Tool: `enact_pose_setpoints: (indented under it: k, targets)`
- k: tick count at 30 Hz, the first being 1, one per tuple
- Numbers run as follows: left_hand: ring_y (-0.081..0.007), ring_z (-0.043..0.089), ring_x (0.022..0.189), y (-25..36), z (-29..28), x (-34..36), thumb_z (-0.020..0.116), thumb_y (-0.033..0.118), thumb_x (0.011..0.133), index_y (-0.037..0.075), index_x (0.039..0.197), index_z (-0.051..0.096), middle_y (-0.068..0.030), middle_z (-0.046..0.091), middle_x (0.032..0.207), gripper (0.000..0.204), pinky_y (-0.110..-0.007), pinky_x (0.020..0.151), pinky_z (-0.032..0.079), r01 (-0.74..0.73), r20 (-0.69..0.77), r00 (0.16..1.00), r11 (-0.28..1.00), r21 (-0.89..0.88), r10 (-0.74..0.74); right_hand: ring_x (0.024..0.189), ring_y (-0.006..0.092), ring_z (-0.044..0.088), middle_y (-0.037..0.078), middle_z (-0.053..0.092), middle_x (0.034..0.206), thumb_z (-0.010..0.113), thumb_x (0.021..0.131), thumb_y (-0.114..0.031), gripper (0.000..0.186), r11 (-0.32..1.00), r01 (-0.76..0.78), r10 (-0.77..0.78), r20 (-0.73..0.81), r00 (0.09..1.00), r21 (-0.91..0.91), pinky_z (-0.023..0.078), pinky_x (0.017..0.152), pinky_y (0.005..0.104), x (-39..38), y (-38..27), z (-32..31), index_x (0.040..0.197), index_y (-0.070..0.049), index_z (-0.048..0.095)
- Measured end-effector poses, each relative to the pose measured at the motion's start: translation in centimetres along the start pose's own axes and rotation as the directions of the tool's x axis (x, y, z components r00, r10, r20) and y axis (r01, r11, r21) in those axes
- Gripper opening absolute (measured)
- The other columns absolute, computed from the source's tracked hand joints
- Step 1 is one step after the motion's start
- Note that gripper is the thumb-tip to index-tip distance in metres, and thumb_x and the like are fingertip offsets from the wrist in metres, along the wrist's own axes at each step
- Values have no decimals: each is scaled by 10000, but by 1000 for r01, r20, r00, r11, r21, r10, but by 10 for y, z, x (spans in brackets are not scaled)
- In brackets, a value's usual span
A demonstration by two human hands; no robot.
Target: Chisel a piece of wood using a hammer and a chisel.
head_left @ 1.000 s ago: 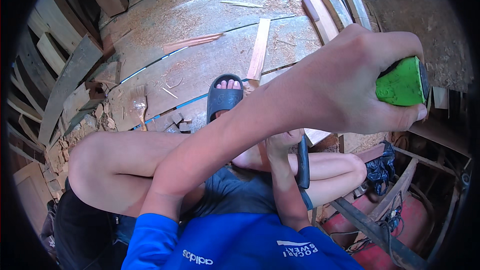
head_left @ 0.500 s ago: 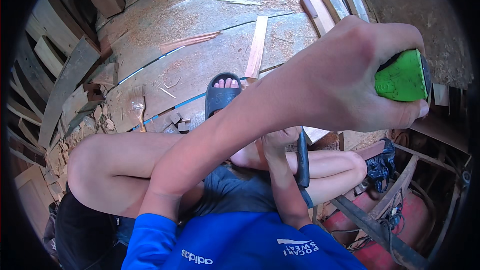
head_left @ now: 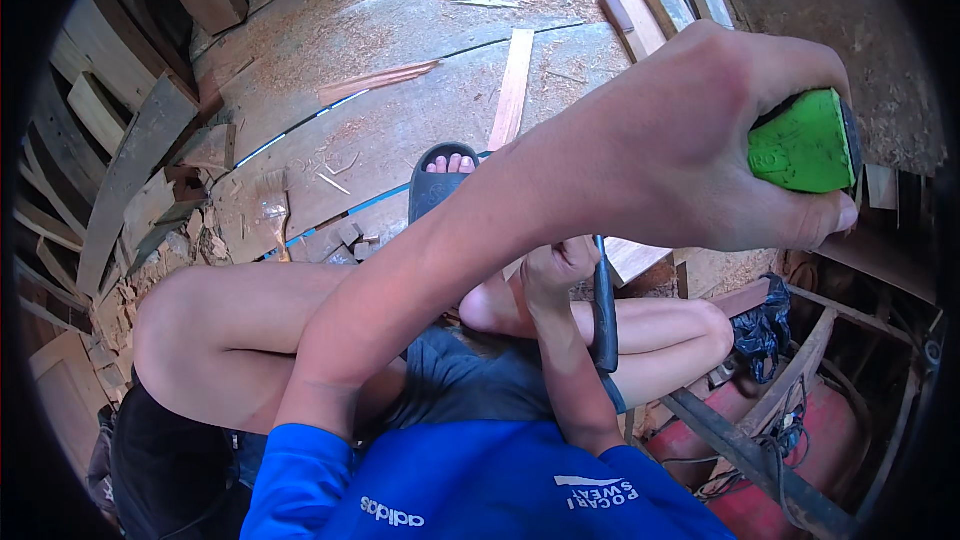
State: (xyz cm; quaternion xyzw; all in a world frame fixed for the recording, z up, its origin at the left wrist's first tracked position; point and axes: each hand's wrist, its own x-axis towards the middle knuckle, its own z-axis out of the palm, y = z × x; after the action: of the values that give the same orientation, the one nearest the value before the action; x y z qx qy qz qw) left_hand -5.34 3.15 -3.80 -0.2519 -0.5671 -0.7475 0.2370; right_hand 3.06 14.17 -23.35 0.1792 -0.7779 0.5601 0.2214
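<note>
My left arm reaches across to the right. At its end my left hand (head_left: 715,140) is closed around a green block-like case with a dark edge (head_left: 798,143), whose exact kind I cannot tell. Below that forearm, my right hand (head_left: 560,268) is curled into a fist beside the dark sole of a sandal (head_left: 605,315). Whether the fist holds something small is hidden. A pale wooden board (head_left: 635,260) lies partly under the left wrist, just past the right hand.
The other dark sandal (head_left: 430,180) is on my foot on the plank floor (head_left: 390,155). A paintbrush (head_left: 276,212) lies to the left near wood offcuts. Long boards (head_left: 640,0) stretch along the far right. A black plastic bag (head_left: 765,335) and cables are at the right.
My left forearm has risen slightly in the picture, with the green case still held and tilted a little. More of my right fist shows beneath it.
</note>
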Motion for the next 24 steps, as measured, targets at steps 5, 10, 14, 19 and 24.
enact_pose_setpoints:
  k: [5,10,14,19,24]
  targets:
    - [-308,637,669,1,1,-1,782,233,727,-14,840,608,-163,633,708,322,-379,625,499,-2,-5,1000,1000,-4,2,561,105,457,46,563,566,659,797,79,180,995,-20,23,-26,999,102,360,571,272,3,-4,2,646,37,572]
    - [-307,630,662,2,1,-2,781,229,730,-9,835,607,-158,630,701,313,-379,622,496,51,13,999,999,-20,-50,552,114,450,53,563,564,673,787,62,173,996,2,1,-34,999,91,356,572,279,1,-5,3,644,31,579]
    - [-297,628,658,4,0,-2,780,228,732,-5,827,607,-152,627,695,306,-373,622,495,47,1,999,998,-35,-47,544,118,438,54,550,554,684,784,50,187,995,6,0,-54,999,100,345,568,286,1,-4,5,637,26,570]
    - [-283,625,656,14,-11,-2,782,220,731,-2,817,607,-143,623,689,295,-368,622,493,43,61,997,999,-5,-43,537,118,408,38,496,534,689,793,44,201,997,11,-10,-12,1000,79,329,558,286,2,-6,5,640,21,561]
    - [-278,621,657,24,-16,0,782,221,732,1,817,608,-139,623,696,294,-365,623,492,126,88,989,990,-57,-121,528,106,376,20,445,523,695,808,33,212,997,13,-13,0,1000,75,317,541,272,3,-7,2,646,19,558]
